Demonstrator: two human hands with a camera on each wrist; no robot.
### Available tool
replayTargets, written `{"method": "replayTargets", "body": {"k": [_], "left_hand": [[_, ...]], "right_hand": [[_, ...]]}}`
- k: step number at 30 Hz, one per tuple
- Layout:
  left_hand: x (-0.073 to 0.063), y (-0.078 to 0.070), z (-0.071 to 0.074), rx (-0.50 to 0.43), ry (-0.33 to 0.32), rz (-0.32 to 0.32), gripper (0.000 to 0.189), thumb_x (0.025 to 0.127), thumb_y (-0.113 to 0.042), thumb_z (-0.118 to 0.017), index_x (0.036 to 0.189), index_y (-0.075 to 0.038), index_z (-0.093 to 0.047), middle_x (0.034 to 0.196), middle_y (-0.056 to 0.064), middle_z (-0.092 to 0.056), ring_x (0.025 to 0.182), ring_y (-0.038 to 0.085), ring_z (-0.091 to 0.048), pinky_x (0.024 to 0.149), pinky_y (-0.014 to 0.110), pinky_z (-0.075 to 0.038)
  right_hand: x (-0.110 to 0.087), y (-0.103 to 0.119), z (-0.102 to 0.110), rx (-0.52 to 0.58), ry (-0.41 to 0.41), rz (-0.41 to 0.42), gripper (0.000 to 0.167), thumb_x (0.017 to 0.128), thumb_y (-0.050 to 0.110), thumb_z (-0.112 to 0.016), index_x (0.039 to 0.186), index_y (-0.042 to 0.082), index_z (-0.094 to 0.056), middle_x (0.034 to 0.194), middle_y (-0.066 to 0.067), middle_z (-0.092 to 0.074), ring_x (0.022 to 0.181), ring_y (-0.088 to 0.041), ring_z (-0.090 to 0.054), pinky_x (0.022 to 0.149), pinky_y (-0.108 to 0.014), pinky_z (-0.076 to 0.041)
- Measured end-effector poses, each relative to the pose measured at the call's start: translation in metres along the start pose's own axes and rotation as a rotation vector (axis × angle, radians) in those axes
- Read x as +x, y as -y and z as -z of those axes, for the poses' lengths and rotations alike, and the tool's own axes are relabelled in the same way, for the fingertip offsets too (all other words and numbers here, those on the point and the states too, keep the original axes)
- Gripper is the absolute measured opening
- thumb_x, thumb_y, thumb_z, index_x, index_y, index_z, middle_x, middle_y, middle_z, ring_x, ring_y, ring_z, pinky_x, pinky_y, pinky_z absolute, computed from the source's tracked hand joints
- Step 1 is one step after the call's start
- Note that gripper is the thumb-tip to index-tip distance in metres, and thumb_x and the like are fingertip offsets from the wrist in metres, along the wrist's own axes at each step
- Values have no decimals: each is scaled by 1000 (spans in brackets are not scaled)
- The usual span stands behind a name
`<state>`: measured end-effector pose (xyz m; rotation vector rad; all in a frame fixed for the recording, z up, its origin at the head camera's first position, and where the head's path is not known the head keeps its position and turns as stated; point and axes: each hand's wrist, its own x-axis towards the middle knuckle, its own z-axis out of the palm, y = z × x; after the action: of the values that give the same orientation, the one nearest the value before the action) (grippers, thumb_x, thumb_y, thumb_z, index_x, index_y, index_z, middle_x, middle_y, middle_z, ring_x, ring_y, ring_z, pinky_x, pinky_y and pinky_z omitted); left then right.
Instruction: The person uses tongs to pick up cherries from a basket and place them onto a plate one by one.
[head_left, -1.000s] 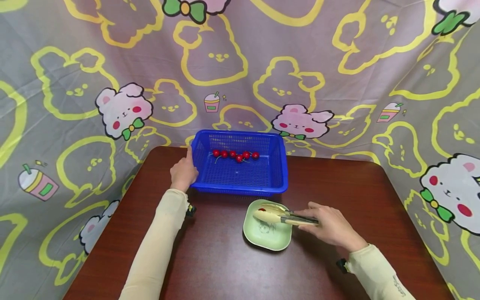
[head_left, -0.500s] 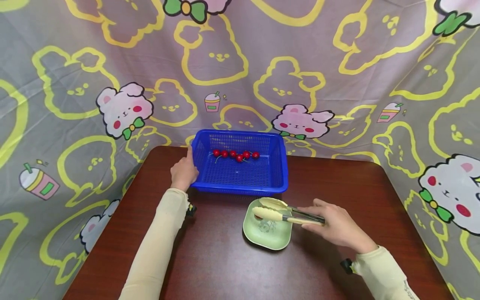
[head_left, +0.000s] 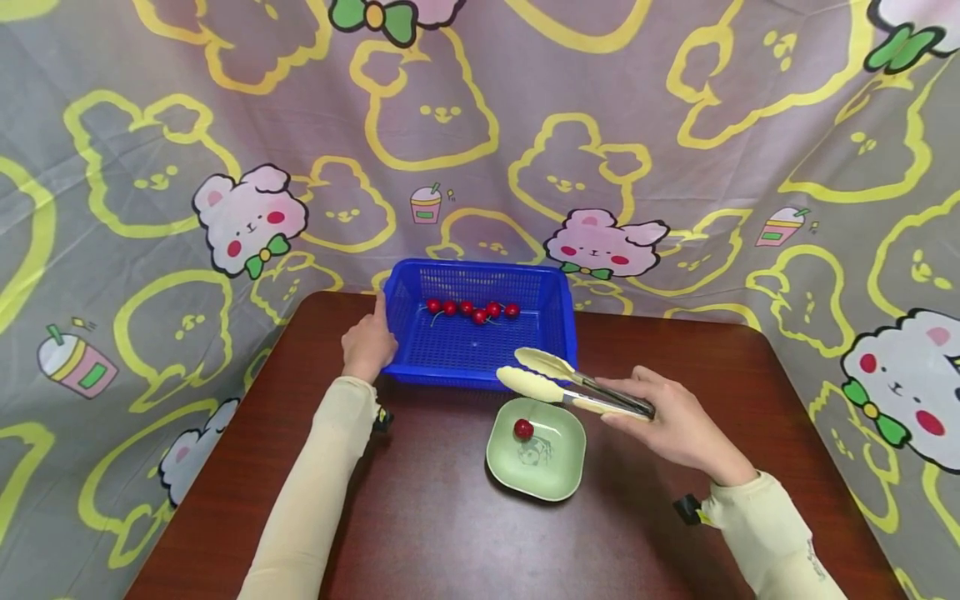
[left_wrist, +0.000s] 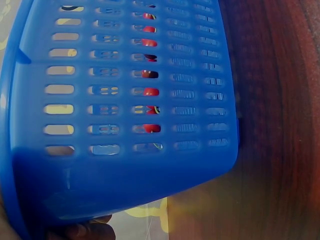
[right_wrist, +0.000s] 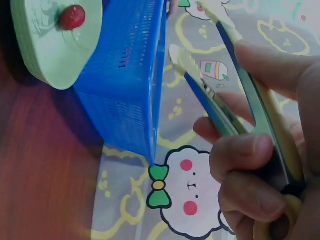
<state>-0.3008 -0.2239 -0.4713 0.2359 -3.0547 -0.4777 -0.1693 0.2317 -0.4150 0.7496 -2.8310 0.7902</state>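
My left hand holds the left side of a blue plastic basket, one finger pointing along its rim. Its fingertips show under the basket in the left wrist view. Several red cherries lie in a row toward the basket's back. My right hand grips cream-tipped metal tongs, their tips spread with nothing between them, over the basket's front rim in the head view. One cherry rests in the light green dish in front of the basket.
A brown wooden table carries the basket and the dish. Behind and on both sides hangs a cartoon-patterned cloth, close to the table's back edge.
The tongs have opened, let go of the cherry in the dish and risen away toward the basket. The left hand and the basket stay where they were.
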Motion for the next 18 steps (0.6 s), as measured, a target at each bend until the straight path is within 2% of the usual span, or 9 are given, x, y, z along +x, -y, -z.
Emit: {"method": "replayTargets", "body": {"k": [9, 18], "left_hand": [[0, -2, 0, -3, -9, 0, 85, 97, -20, -64, 167, -12, -15, 122, 25, -67, 95, 45, -68, 84, 61, -53], [0, -1, 0, -3, 0, 1, 85, 98, -19, -62, 167, -12, -13, 124, 25, -66, 97, 46, -68, 86, 61, -53]], "right_hand": [[28, -2, -9, -111, -56, -91, 51, 87, 35, -84, 134, 18, -72, 78, -1, -46, 62, -15, -42, 54, -30, -33], [69, -7, -21, -179, -25, -155, 53, 89, 39, -80, 135, 15, -71, 81, -6, -52, 62, -21, -47, 54, -34, -34]]}}
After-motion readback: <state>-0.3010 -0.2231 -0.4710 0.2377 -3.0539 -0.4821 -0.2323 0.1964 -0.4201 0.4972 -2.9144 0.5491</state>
